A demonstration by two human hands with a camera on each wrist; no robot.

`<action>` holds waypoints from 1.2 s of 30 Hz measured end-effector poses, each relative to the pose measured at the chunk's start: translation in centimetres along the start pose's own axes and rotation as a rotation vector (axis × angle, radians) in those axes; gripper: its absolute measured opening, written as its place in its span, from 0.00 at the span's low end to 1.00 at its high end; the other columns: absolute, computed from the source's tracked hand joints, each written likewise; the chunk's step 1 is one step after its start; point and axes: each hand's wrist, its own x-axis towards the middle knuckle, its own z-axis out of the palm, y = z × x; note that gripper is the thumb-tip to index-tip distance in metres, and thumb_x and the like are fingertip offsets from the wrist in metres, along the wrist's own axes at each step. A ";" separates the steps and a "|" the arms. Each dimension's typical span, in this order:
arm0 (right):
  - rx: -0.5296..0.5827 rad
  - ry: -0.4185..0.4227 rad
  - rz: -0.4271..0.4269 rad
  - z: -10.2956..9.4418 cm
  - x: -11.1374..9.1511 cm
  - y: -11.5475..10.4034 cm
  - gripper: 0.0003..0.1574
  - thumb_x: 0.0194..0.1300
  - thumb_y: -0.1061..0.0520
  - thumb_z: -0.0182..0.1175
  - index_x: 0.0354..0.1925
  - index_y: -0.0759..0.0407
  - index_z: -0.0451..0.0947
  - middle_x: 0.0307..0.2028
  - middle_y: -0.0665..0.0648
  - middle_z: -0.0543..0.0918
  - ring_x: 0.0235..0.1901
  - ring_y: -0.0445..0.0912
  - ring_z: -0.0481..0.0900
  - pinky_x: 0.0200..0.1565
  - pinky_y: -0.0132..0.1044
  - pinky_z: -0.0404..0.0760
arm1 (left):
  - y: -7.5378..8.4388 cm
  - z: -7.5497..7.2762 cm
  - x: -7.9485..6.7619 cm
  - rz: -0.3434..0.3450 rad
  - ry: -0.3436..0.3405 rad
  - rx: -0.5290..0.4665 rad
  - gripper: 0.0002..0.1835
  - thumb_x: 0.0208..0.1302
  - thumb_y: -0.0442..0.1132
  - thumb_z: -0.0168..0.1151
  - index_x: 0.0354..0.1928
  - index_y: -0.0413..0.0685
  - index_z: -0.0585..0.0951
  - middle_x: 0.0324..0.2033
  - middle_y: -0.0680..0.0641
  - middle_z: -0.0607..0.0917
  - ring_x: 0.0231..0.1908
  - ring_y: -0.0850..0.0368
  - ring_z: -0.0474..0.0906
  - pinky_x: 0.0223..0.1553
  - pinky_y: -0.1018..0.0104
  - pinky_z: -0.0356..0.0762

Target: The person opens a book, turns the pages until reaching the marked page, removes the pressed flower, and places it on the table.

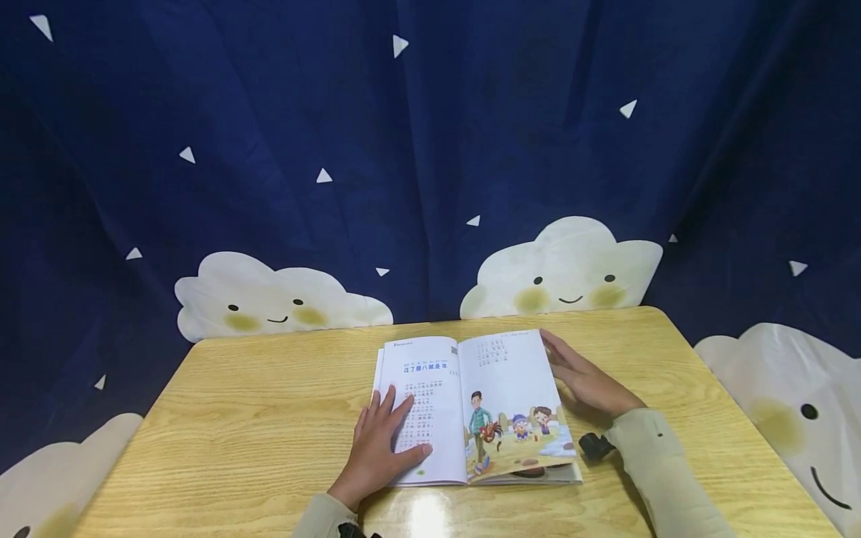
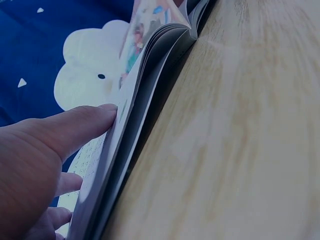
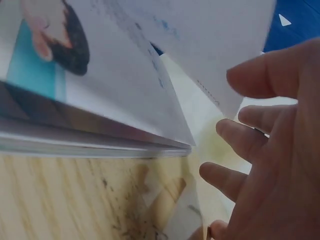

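Note:
An illustrated book lies open on the wooden table, text on its left page and a drawing of people and a rooster low on its right page. My left hand rests on the left page with fingers spread; in the left wrist view its thumb presses on the paper near the lower edge. At the upper right corner of the right page is my right hand, pinching a page between thumb and fingers. That page stands slightly raised, and another picture shows under its bottom edge.
The wooden table extends on both sides of the book. Behind it hangs a dark blue curtain with white triangles and smiling clouds. A small black device sits at the right wrist.

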 end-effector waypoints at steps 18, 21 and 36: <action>0.037 -0.001 -0.051 0.3 -0.3 -1.1 0.41 0.71 0.39 0.51 0.75 0.39 0.46 0.75 0.51 0.49 0.72 0.60 0.49 0.66 0.66 0.51 | -0.1 0.1 0.0 -0.002 -0.005 -0.011 0.46 0.51 0.65 0.66 0.70 0.50 0.68 0.73 0.37 0.55 0.73 0.35 0.40 0.69 0.39 0.35; 0.016 0.004 -0.056 0.9 -0.5 -2.0 0.39 0.71 0.39 0.51 0.75 0.40 0.51 0.74 0.53 0.53 0.72 0.59 0.50 0.66 0.66 0.52 | -0.2 0.1 0.0 0.000 -0.002 -0.014 0.46 0.51 0.65 0.66 0.70 0.50 0.68 0.73 0.37 0.55 0.73 0.36 0.40 0.69 0.39 0.35; -0.202 -0.151 -0.283 6.0 -0.5 -5.7 0.28 0.76 0.45 0.46 0.69 0.50 0.65 0.67 0.49 0.69 0.69 0.50 0.59 0.66 0.67 0.28 | -0.4 0.2 0.0 0.018 0.012 -0.022 0.46 0.50 0.65 0.66 0.69 0.50 0.68 0.72 0.37 0.56 0.73 0.35 0.41 0.69 0.39 0.36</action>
